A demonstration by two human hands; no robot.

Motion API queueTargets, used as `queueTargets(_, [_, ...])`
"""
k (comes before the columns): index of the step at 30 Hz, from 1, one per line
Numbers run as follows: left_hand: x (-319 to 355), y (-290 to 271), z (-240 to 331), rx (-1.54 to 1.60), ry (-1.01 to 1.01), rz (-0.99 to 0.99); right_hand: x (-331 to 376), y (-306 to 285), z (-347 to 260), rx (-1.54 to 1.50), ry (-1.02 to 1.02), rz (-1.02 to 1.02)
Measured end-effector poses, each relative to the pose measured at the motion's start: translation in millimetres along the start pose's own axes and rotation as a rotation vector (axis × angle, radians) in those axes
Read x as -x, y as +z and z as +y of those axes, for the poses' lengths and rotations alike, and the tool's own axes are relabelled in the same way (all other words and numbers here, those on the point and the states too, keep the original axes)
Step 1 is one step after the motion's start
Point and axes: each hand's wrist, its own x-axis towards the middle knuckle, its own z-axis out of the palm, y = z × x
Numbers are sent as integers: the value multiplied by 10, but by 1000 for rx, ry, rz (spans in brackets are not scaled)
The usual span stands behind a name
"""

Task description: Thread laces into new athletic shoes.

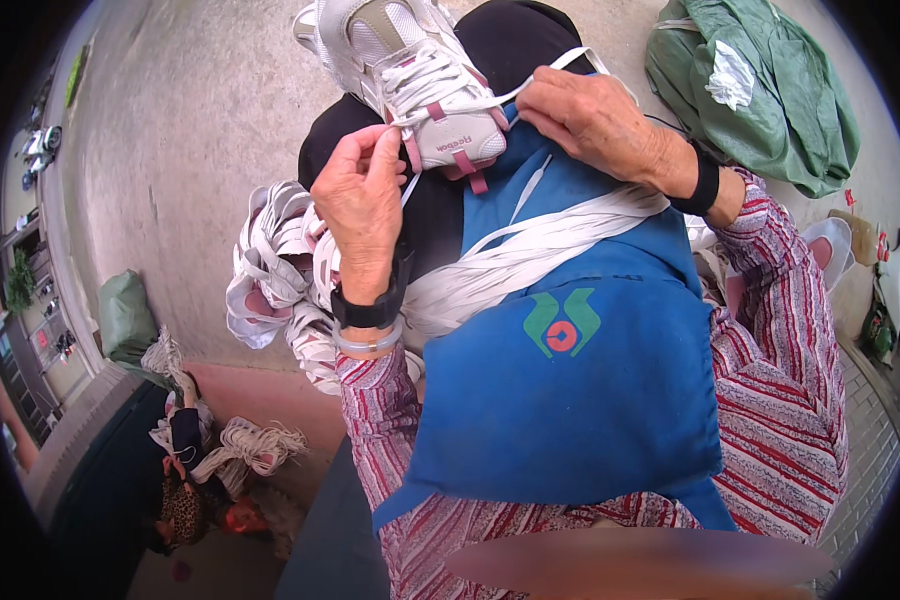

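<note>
A white sneaker (pixel 375 45) with pinkish-red trim rests on my lap, its tongue toward me. White lace (pixel 460 108) runs across the top of its tongue, between my two hands. My left hand (pixel 362 200) is closed in a pinch on the lace at the shoe's left side. On the other side, my right hand (pixel 595 120) grips the lace with curled fingers, and a loop of it rises above the knuckles. A thick bundle of loose white laces (pixel 540 245) lies across the blue apron (pixel 570 420) below the shoe.
More white shoes (pixel 270 265) are heaped left of my leg. A green sack (pixel 755 90) with a crumpled white piece on it stands at the far right, another green sack (pixel 127 315) at the left. At lower left, another person (pixel 185 500) is beside bundles of laces (pixel 250 448).
</note>
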Motion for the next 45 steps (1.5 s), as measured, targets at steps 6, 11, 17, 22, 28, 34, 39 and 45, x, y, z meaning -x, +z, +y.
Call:
queueTargets(6, [168,95,35,-496,395,42,-74,73,124,64,-12,173])
queueTargets(11, [64,135,-102,-639,545,115,-81,60,87,173,-28,35])
queueTargets(17, [-2,112,-121,-391,500,116,-317,83,59,-130,31,239])
queueTargets(22, [-29,55,-158,-510,767,145,-384,67,41,-241,85,161])
queueTargets(28, [-11,64,110,-713,741,39,-406,32,121,-204,30,73])
queueTargets(34, [147,111,222,-596,986,-138,-575,-18,141,-147,-42,-67])
queueTargets(39, [247,424,254,-188,163,-295,-443,94,68,-189,47,204])
queueTargets(45, [129,542,246,-182,245,-50,-477,231,54,-70,26,241])
